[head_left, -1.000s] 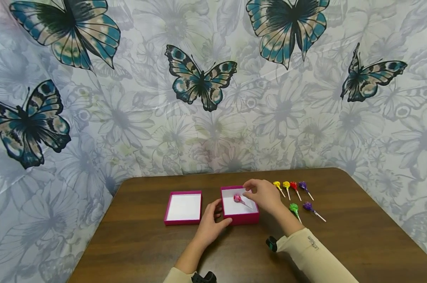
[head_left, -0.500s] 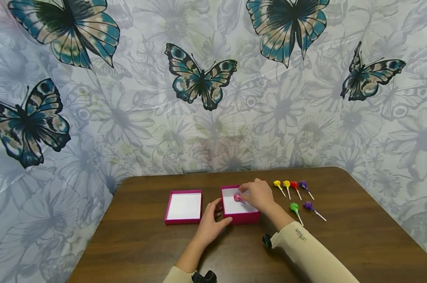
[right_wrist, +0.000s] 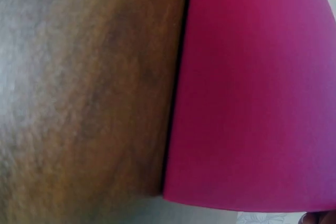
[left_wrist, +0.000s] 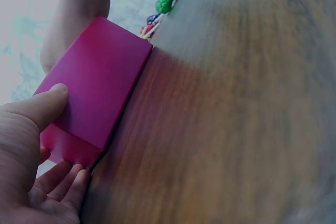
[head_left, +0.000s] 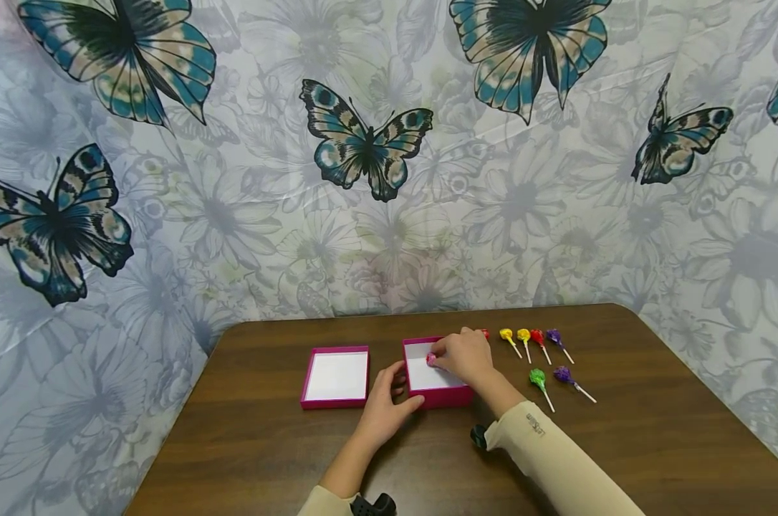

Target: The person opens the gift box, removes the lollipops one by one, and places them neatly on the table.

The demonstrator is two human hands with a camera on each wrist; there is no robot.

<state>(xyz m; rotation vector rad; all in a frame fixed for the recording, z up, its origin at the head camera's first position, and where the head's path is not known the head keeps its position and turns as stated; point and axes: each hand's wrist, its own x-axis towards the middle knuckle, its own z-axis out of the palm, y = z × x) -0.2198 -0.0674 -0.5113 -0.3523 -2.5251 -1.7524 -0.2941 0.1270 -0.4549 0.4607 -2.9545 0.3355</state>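
Note:
A pink box (head_left: 439,398) with a white inside stands on the table. My left hand (head_left: 384,414) holds its near left corner; in the left wrist view the thumb (left_wrist: 55,99) lies on the front wall and the fingers are at the side. Over the box, my right hand (head_left: 468,356) pinches a pink lollipop (head_left: 430,359) near its wrapped head. The stick is hidden by the hand. In the right wrist view the box's front wall (right_wrist: 252,103) fills the right side, and only bits of fingers show at the frame's edge.
Left of the box lies a pink-rimmed lid (head_left: 334,404), white side up. To the right are several lollipops: yellow (head_left: 506,335), red (head_left: 537,336), purple (head_left: 562,374) and green (head_left: 537,379). Another red lollipop (head_left: 485,333) is partly behind my right hand. A butterfly-print cloth (head_left: 389,251) hangs behind the table.
My right hand has moved left and down into the box and taken hold of the pink lollipop. A red lollipop behind that hand has come into sight. My left hand stays put.

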